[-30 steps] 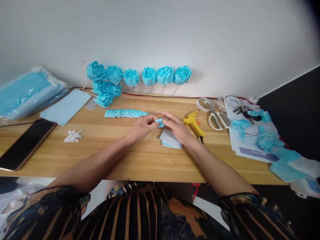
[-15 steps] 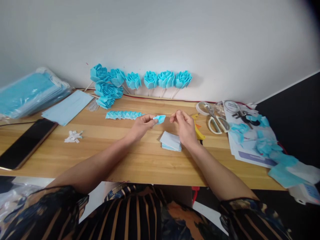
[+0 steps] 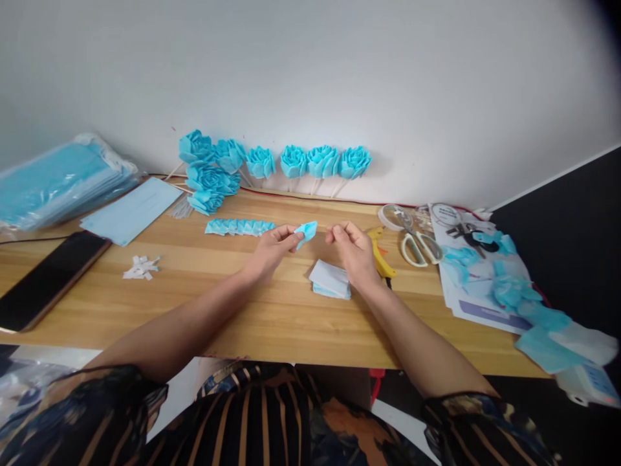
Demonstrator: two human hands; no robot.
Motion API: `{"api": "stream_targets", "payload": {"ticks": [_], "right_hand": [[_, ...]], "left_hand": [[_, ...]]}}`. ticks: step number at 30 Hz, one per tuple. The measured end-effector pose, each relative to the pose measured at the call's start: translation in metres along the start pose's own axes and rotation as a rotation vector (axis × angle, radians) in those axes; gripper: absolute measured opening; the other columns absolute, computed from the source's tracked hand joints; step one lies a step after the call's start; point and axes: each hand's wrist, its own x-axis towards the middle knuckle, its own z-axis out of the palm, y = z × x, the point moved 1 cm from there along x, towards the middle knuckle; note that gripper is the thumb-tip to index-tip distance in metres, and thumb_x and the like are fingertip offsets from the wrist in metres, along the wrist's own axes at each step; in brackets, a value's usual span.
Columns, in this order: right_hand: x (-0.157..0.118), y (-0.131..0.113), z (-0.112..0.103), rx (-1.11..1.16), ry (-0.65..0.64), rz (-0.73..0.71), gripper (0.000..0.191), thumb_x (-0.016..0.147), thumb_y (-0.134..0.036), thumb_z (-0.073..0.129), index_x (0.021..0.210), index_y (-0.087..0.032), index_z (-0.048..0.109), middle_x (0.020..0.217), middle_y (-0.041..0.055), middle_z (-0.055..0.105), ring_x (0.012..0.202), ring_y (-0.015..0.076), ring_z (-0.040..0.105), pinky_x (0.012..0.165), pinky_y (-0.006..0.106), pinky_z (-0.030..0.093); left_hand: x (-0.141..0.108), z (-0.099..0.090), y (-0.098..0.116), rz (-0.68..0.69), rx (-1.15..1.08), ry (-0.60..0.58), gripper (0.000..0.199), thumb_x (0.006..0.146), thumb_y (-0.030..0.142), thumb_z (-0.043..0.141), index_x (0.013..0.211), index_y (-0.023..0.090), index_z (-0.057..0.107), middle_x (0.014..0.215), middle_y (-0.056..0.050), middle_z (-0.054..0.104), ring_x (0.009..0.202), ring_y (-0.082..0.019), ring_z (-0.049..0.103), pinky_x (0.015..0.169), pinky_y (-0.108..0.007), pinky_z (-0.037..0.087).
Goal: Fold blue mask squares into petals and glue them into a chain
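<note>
- Left hand: its grip is narrow, thumb and fingers pinching the folded blue piece by its left end; the piece is held up over the counter, between the two hands, its free end pointing toward the right hand
- Right hand: its grip is narrow too, thumb and fingertips drawn together just short of the piece; whether something tiny sits between them I cannot tell
- Close by: a small stack of white and blue pieces lies beneath and beside the right hand; a yellow glue gun, partly hidden, lies just beyond that hand; white-handled scissors are farther right
- Behind the left hand: a row of folded blue pieces on the counter; blue flowers on sticks lean along the wall
- Far left: a dark phone; white scraps lie near it
</note>
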Motion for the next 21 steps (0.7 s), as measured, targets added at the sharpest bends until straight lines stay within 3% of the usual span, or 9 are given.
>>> {"api": "stream_targets", "payload": {"ticks": [6,14,17,19,21], "right_hand": [[-0.003,-0.011,-0.001,-0.049,-0.049,-0.023,0.036,0.097,-0.042,0.047,0.066,-0.022,0.05,0.064,-0.0015,0.048,0.066,0.0143,0.048,0.07,0.029,0.04],[-0.002,-0.004,-0.003,-0.058,-0.022,0.053,0.055,0.093,-0.059,0.047,0.053,-0.022,0.043,0.05,-0.0036,0.037,0.051,0.0128,0.039,0.057,0.029,0.038],[0.0,0.0,-0.003,-0.081,-0.012,0.051,0.042,0.09,-0.056,0.056,0.067,-0.022,0.059,0.057,-0.0027,0.049,0.059,0.0134,0.05,0.063,0.028,0.043],[0.001,0.002,-0.001,-0.049,-0.026,0.046,0.028,0.085,-0.049,0.065,0.093,-0.022,0.067,0.078,0.0005,0.065,0.078,0.0158,0.062,0.076,0.03,0.048],[0.0,0.002,0.0,0.005,-0.064,0.045,0.035,0.084,-0.043,0.067,0.113,-0.024,0.064,0.103,0.004,0.07,0.099,0.0183,0.064,0.091,0.034,0.049]], "left_hand": [[0.0,-0.002,-0.004,-0.004,-0.028,0.012,0.029,0.076,0.044,0.071,0.071,0.018,0.062,0.062,0.002,0.052,0.062,-0.011,0.045,0.064,-0.026,0.036],[0.002,-0.003,-0.007,0.008,-0.046,0.01,0.028,0.077,0.044,0.07,0.072,0.018,0.062,0.061,0.002,0.054,0.061,-0.011,0.046,0.064,-0.026,0.037],[0.002,-0.002,-0.007,0.016,-0.057,0.001,0.028,0.078,0.043,0.07,0.072,0.017,0.062,0.061,0.002,0.054,0.061,-0.011,0.046,0.064,-0.026,0.037],[0.001,-0.002,-0.006,0.019,-0.064,-0.005,0.027,0.078,0.043,0.07,0.072,0.017,0.062,0.061,0.002,0.054,0.061,-0.011,0.046,0.064,-0.026,0.036],[0.001,-0.001,-0.006,0.023,-0.068,-0.017,0.027,0.079,0.042,0.07,0.073,0.017,0.063,0.062,0.002,0.054,0.062,-0.011,0.046,0.064,-0.026,0.036]]}}
